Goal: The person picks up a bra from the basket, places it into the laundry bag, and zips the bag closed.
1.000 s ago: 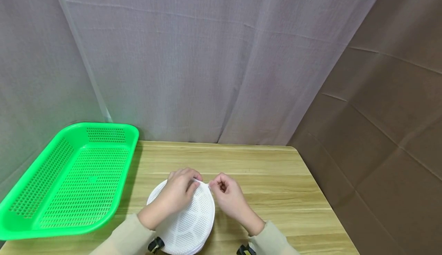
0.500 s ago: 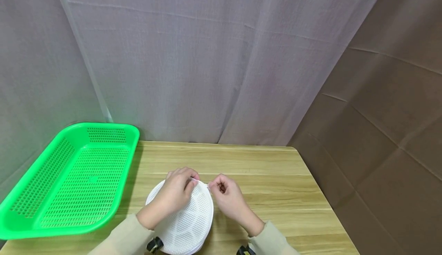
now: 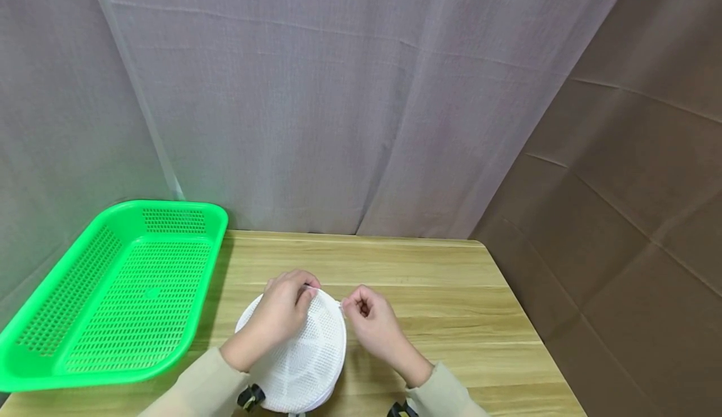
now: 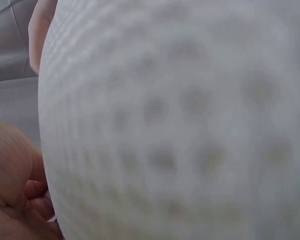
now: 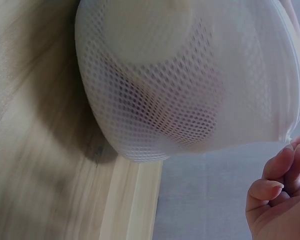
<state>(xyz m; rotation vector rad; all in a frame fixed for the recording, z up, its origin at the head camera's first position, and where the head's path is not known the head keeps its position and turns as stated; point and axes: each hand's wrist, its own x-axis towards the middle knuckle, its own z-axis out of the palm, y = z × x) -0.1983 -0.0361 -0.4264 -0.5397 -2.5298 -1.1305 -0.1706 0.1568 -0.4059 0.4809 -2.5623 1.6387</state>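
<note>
A round white mesh laundry bag (image 3: 307, 360) stands puffed out in front of me, its zipped edge towards the far side. My left hand (image 3: 282, 310) lies over the bag's left part and grips the far rim between thumb and fingers. At the right end of that rim my right hand (image 3: 371, 320) pinches the small tip of the edge between thumb and forefinger, the other fingers curled. A darker patch shows through the mesh bag (image 5: 165, 95) in the right wrist view. White mesh fills most of the left wrist view.
A green plastic basket (image 3: 197, 323) with a perforated bottom stands to the left on the wooden table (image 3: 451, 316). Grey cloth (image 3: 316, 122) hangs behind the table, and a brown panel (image 3: 620, 216) closes off the right side.
My left hand has slid a little to the left along the rim, away from my right hand. The bag has shifted slightly left; the right hand stays nearly in place.
</note>
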